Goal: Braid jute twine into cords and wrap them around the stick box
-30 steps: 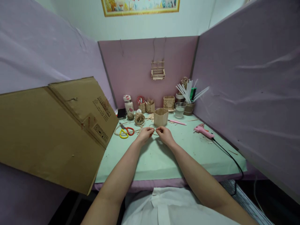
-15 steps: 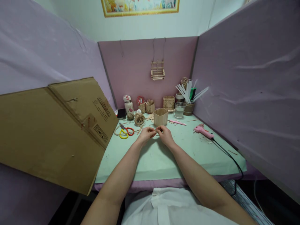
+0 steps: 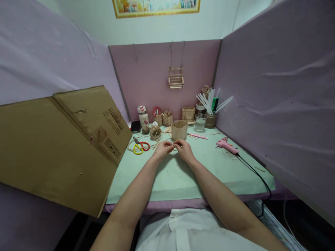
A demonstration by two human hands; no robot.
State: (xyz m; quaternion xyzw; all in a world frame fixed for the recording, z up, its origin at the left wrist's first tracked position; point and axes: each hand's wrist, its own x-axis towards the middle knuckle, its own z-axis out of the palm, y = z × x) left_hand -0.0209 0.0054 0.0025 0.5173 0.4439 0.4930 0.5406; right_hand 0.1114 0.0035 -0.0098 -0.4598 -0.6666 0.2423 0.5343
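Observation:
My left hand (image 3: pixel 164 149) and my right hand (image 3: pixel 183 149) meet over the middle of the table, fingertips almost touching. Both pinch what looks like a thin tan strand of twine, mostly hidden by the fingers. Just beyond them stands a wavy-rimmed cup of wooden sticks (image 3: pixel 179 131), upright and touched by neither hand. Left of my hands lie scissors (image 3: pixel 141 147) with one yellow and one red handle, amid loose twine (image 3: pixel 152 146). Behind the scissors sit a twine ball (image 3: pixel 156 132) and a smaller, darker ball (image 3: pixel 145 129).
A pink glue gun (image 3: pixel 227 145) with a black cord lies at the right. Along the back are a jar (image 3: pixel 143 116), stick holders (image 3: pixel 167 120), a clear cup (image 3: pixel 200 124) and a pot (image 3: pixel 210 121) of white glue sticks. Cardboard (image 3: pixel 86 150) leans at the left.
Both hands stay at almost the same spot, still pinched together, with only slight finger movement. The objects on the table have not moved.

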